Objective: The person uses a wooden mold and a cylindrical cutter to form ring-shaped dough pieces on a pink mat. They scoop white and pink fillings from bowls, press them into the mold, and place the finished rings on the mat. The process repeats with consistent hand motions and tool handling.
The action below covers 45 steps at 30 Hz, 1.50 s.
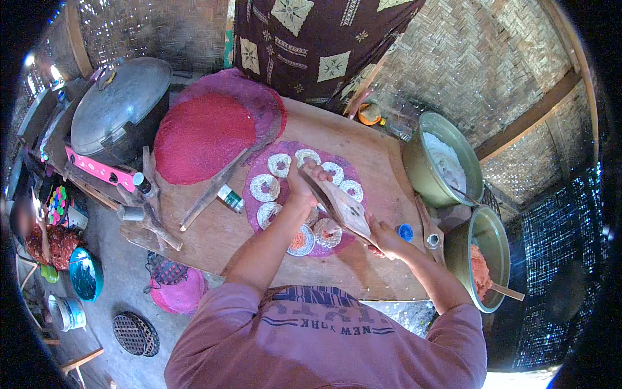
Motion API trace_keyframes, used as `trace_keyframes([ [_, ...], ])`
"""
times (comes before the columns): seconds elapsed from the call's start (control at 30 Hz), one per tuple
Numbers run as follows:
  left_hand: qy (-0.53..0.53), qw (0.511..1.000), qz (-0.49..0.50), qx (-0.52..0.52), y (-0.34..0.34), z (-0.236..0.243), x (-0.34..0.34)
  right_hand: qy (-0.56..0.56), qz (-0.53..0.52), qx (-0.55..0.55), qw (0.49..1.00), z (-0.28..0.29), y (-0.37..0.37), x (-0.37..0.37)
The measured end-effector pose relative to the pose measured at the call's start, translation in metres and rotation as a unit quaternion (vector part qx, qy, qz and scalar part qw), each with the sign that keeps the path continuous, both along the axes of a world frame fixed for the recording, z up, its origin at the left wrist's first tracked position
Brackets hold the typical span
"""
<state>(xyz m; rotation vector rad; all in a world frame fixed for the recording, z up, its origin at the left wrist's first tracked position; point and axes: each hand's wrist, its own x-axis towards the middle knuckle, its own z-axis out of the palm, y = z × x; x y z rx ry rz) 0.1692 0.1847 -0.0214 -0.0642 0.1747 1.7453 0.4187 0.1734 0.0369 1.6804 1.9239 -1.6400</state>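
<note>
Head view: the left hand (302, 183) grasps the upper end of a wooden tool (341, 204); the right hand (383, 238) grasps its lower end, above white rings (256, 188).

Bare hands: two, a left hand (303, 183) and a right hand (384, 237), mid-frame
Pale, tapering, dark-spotted tool (347, 206): one, between them
Lacy white rings (265, 188) on purple cloth: seven showing, centre of the frame; forearms may hide more
Round blue-white dish of orange crumbs (299, 242): one, just below centre
Olive-green plastic tubs (421, 159): two, right side
Small blue round cap (405, 232): one, right of centre
Small green-and-white container (230, 198): one, left of centre
Large dark lidded metal pot (120, 107): one, upper left
Teal round basin (85, 275): one, lower left
Dark brown patterned curtain (317, 39): one, top middle
</note>
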Motion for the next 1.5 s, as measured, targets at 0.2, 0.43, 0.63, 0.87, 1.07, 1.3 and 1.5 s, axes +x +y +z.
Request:
trace_keyframes([
  [0.2, 0.008, 1.0, 0.001, -0.02, -0.008, 0.0, 0.007, -0.025, 0.003, 0.034, 0.999, 0.006, -0.013, 0.001],
  [0.43, 0.096, 0.991, -0.054, 0.083, 0.007, 0.026, -0.015, 0.047, -0.038, 0.094, 0.994, 0.0, -0.02, -0.011],
  [0.63, -0.021, 0.994, -0.053, 0.09, 0.051, 0.029, 0.012, 0.008, -0.019, 0.057, 0.998, 0.042, 0.031, 0.015],
  [0.87, -0.035, 0.999, -0.018, -0.02, 0.057, 0.002, 0.039, -0.038, -0.025, 0.042, 0.998, 0.019, 0.042, 0.027],
  [1.07, -0.042, 0.998, -0.042, -0.021, 0.063, 0.006, 0.041, -0.061, -0.043, 0.144, 0.987, 0.011, 0.04, 0.034],
  [1.3, -0.011, 0.998, -0.046, -0.042, 0.057, 0.003, 0.043, -0.031, -0.035, 0.157, 0.987, -0.008, 0.031, 0.037],
  [1.5, 0.067, 0.993, -0.064, 0.071, 0.07, 0.033, 0.01, -0.001, -0.035, 0.102, 0.994, 0.005, 0.045, 0.018],
])
